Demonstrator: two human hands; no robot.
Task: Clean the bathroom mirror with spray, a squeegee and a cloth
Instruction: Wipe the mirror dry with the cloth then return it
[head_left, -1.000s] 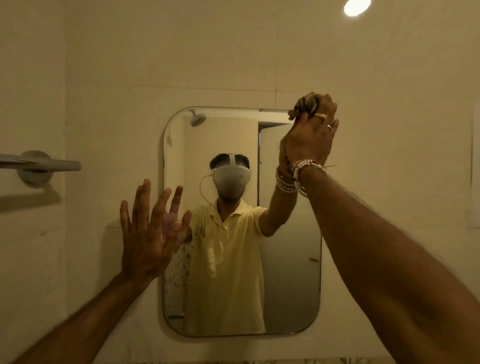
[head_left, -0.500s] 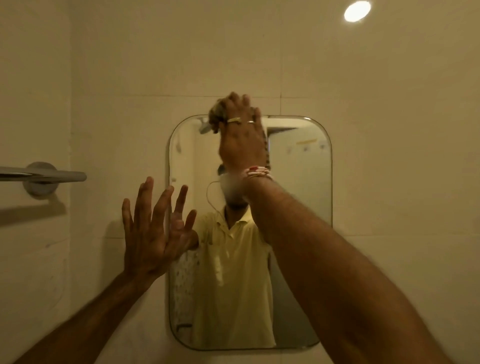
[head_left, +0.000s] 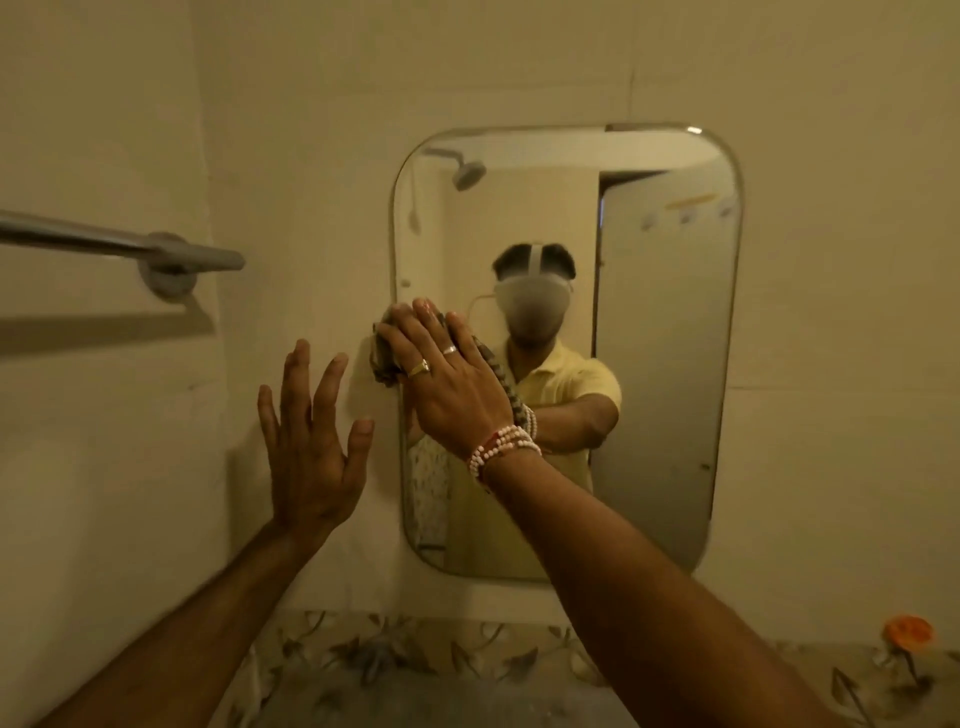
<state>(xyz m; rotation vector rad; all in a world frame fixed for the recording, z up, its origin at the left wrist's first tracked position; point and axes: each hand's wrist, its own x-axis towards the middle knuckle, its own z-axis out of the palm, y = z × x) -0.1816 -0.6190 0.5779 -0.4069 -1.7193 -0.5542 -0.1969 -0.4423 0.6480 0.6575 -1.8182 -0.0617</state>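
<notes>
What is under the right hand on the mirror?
A dark cloth pressed at the mirror left edge by the right hand; most of it is covered.

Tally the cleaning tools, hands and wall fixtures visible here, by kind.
Dark crumpled cloth: 1
Bare hands, left hand and right hand: 2
Rounded rectangular wall mirror: 1
Grey metal towel bar: 1
Spray bottles, squeegees: 0
Total: 5

The wall (head_left: 519, 67) is plain cream, and the towel bar (head_left: 119, 244) on it is dull grey metal. The cloth (head_left: 385, 358) is dark grey-brown with a mottled pattern, while the bracelets (head_left: 501, 449) are white and pinkish beads with a red thread. Low down, a tile band (head_left: 415, 654) bears grey-green leaves on beige, with an orange flower (head_left: 908, 631) at right.
</notes>
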